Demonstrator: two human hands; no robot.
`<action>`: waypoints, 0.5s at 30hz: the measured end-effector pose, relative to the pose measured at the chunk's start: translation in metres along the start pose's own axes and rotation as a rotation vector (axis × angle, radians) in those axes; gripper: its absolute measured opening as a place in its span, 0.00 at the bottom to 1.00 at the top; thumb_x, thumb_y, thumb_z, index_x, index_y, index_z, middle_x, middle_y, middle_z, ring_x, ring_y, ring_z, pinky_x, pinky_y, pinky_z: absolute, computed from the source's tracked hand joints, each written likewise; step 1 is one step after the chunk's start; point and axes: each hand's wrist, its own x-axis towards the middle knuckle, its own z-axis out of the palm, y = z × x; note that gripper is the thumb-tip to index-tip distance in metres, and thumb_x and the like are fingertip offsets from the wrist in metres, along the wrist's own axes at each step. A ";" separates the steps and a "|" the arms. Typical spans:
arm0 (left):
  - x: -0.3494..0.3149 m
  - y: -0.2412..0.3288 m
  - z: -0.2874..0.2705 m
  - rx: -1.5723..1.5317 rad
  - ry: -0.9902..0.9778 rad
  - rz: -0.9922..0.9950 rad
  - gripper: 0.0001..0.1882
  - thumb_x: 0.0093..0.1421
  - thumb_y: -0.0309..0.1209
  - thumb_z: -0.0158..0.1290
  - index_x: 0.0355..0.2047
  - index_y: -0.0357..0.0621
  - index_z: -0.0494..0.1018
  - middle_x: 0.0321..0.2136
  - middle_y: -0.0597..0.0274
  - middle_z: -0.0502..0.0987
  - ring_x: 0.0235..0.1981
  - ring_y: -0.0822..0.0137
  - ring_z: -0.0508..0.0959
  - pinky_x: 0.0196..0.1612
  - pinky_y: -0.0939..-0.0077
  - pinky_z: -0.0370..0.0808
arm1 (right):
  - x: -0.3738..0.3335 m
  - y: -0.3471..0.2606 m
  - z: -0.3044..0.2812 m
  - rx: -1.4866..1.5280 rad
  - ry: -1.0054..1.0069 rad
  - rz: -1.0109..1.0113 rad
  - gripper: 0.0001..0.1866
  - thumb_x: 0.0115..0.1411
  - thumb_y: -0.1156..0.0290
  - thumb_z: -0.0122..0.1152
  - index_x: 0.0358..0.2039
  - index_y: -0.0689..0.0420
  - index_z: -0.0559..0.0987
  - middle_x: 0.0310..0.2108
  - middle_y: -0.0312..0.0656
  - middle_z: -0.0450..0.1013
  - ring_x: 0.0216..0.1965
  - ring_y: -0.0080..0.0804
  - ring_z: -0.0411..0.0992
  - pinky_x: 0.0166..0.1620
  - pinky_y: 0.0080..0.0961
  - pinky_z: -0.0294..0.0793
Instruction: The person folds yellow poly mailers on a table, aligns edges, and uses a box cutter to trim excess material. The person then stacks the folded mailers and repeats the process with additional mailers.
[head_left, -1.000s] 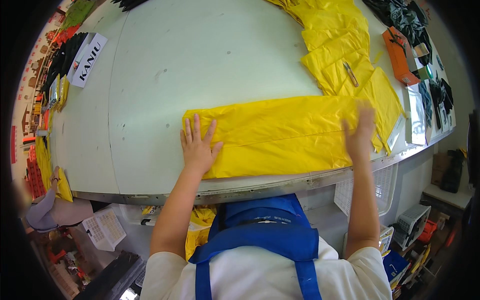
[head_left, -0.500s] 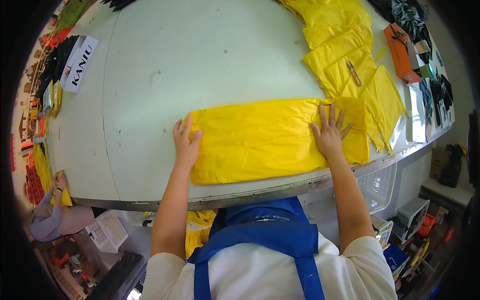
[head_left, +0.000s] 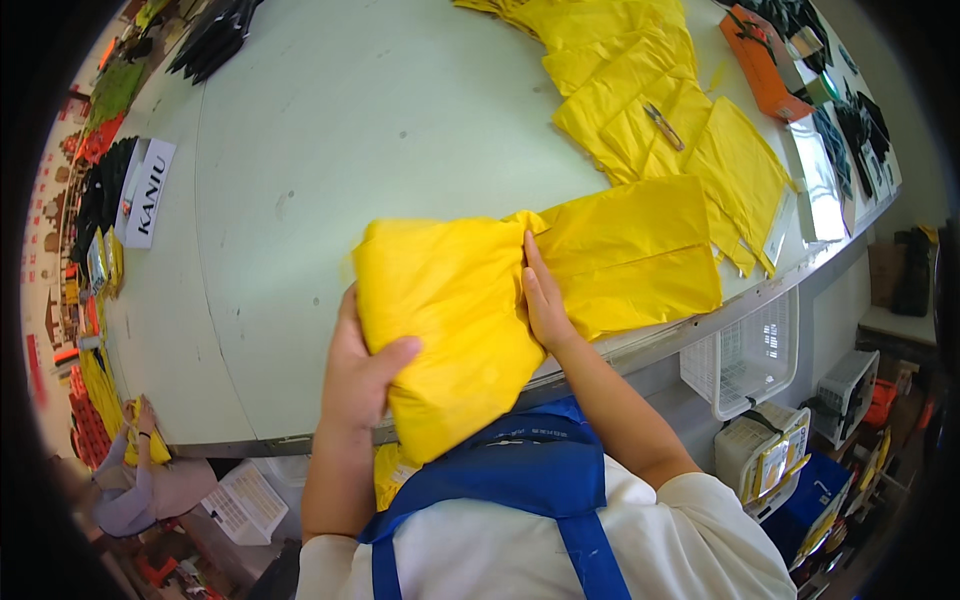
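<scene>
A folded yellow raincoat (head_left: 620, 255) lies along the table's near edge, its right part flat. The left part is raised and bent over, its near corner hanging past the table edge toward my apron. My left hand (head_left: 355, 370) grips this raised end, thumb on top and fingers hidden underneath. My right hand (head_left: 545, 305) stands edge-on at the bend, fingers stretched out and pressed against the cloth. Beyond it, a row of overlapping yellow garments (head_left: 640, 70) runs away to the far side, with a small metal cutting tool (head_left: 664, 127) lying on them.
An orange box (head_left: 762, 65) stands at the far right, and a white box (head_left: 150, 195) with dark goods at the left. Black folded pieces (head_left: 215, 38) lie far left. Below the table's right edge are white plastic baskets (head_left: 745, 350). Another person (head_left: 140, 470) handles yellow cloth at lower left.
My left hand has taken hold of the raincoat's left end and lifted it over. My right hand has slid left from the right end to the bend. The whole view has shifted.
</scene>
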 end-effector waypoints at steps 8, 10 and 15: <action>0.104 -0.092 0.256 0.398 -0.321 0.082 0.40 0.50 0.25 0.56 0.58 0.34 0.45 0.42 0.48 0.71 0.38 0.62 0.75 0.40 0.71 0.73 | -0.009 0.004 -0.033 0.332 0.059 0.033 0.28 0.66 0.62 0.44 0.63 0.60 0.54 0.64 0.50 0.52 0.65 0.44 0.49 0.65 0.35 0.48; 0.121 -0.134 0.274 0.596 -0.350 0.033 0.40 0.53 0.28 0.56 0.59 0.33 0.44 0.43 0.46 0.71 0.38 0.59 0.75 0.41 0.70 0.73 | -0.014 0.008 -0.038 0.292 0.067 0.046 0.28 0.65 0.62 0.44 0.62 0.60 0.56 0.64 0.50 0.53 0.65 0.44 0.50 0.64 0.35 0.49; 0.089 -0.169 0.245 0.713 -0.739 0.477 0.38 0.52 0.30 0.56 0.60 0.37 0.51 0.51 0.41 0.64 0.51 0.50 0.68 0.55 0.61 0.64 | -0.020 0.006 -0.049 0.206 0.148 0.050 0.26 0.65 0.63 0.45 0.61 0.59 0.58 0.62 0.49 0.55 0.64 0.44 0.53 0.63 0.35 0.51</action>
